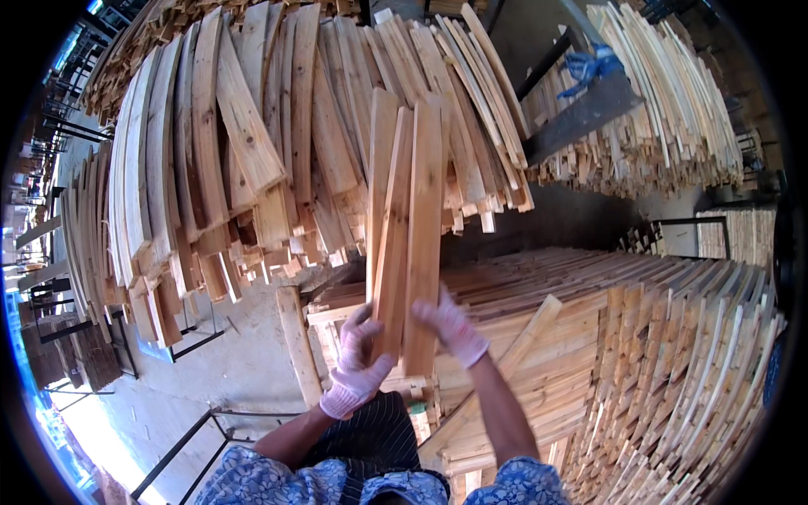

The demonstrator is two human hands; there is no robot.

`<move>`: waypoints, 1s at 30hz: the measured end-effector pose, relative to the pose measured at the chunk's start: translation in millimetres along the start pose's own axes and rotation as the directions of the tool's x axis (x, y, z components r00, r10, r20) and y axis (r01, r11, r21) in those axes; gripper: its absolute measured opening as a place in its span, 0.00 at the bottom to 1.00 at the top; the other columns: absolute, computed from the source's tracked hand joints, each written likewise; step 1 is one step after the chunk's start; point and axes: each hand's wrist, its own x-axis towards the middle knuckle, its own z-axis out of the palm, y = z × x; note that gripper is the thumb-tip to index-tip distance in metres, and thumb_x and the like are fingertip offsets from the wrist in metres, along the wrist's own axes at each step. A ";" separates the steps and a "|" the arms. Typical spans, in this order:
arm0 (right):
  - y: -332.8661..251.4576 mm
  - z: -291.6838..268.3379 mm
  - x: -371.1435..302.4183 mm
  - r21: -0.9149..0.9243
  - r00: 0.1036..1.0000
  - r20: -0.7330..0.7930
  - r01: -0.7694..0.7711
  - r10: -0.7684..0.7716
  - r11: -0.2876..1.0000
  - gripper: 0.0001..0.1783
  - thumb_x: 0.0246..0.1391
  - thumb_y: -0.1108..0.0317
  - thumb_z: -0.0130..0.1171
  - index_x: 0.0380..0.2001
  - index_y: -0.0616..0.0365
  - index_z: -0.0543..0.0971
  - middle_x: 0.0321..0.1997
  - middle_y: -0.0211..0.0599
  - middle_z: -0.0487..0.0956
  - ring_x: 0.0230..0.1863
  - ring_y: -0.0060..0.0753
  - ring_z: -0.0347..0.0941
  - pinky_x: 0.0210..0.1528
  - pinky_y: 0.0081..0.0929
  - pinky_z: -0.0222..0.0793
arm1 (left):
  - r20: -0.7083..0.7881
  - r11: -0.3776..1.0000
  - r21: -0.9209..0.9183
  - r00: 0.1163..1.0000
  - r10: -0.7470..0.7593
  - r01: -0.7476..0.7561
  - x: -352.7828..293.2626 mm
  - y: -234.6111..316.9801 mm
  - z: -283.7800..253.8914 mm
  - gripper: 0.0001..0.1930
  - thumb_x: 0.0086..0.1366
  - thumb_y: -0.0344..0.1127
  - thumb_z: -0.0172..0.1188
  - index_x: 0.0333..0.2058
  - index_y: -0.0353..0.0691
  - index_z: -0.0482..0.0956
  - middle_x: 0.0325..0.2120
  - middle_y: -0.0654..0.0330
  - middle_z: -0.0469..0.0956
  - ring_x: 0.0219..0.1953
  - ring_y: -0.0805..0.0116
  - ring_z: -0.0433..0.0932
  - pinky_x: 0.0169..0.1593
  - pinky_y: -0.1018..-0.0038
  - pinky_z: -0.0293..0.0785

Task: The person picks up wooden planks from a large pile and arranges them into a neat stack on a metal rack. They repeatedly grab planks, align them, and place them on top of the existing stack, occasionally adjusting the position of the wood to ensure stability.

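Three long, narrow wooden boards (422, 219) stand out lengthwise in front of me, slightly fanned apart at their far ends. My left hand (358, 360), in a pale pinkish-white work glove, is closed round their near end from the left side. From the right, my right hand (453, 326), in a matching glove and a little blurred, grips the edge of the right-hand board; its fingertips are partly hidden. The far ends of the boards overlap the view of a large pile of similar planks (244, 126) beyond.
Right of me are tightly stacked boards (656, 362) and a wooden panel-like stack side (555, 362). A slanted loose board (526, 337) leans there. More planks (665, 93) lie at the far right, beside a grey metal plate (585, 118). A black metal frame (181, 446) stands near left.
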 end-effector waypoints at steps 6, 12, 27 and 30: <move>72.7 24.5 -29.4 0.230 0.958 -0.283 0.123 -0.054 0.965 0.35 0.56 0.63 0.70 0.61 0.64 0.66 0.56 0.37 0.78 0.54 0.29 0.76 0.58 0.29 0.73 | -0.024 0.762 0.237 0.788 -0.616 0.603 14.3 -31.3 -3.8 0.33 0.65 0.35 0.65 0.63 0.40 0.56 0.52 0.52 0.71 0.53 0.63 0.75 0.51 0.66 0.79; 73.6 21.0 -105.2 -0.261 0.843 -0.535 -0.095 -0.062 0.961 0.38 0.56 0.45 0.63 0.59 0.62 0.66 0.50 0.64 0.79 0.52 0.62 0.78 0.52 0.44 0.73 | 0.290 0.774 0.050 0.732 -0.616 0.631 24.5 -39.2 33.2 0.27 0.70 0.38 0.63 0.62 0.37 0.66 0.47 0.61 0.77 0.46 0.73 0.77 0.48 0.76 0.78; 283.8 -38.5 -551.2 0.333 -0.204 -0.918 0.070 0.340 0.940 0.43 0.59 0.62 0.62 0.74 0.52 0.55 0.57 0.53 0.75 0.54 0.42 0.74 0.55 0.36 0.72 | 0.563 0.847 0.458 0.650 -0.511 0.269 -233.0 -64.7 291.4 0.38 0.64 0.29 0.58 0.71 0.38 0.50 0.48 0.52 0.72 0.35 0.70 0.74 0.39 0.74 0.76; 320.0 -91.6 -572.6 0.434 -0.310 -0.901 -0.656 0.305 0.618 0.43 0.60 0.51 0.60 0.74 0.46 0.55 0.61 0.58 0.70 0.58 0.59 0.72 0.60 0.48 0.69 | 0.626 0.797 0.586 0.706 -0.332 -0.145 -247.8 -121.1 292.5 0.47 0.61 0.30 0.60 0.74 0.39 0.43 0.57 0.43 0.68 0.47 0.57 0.76 0.48 0.69 0.77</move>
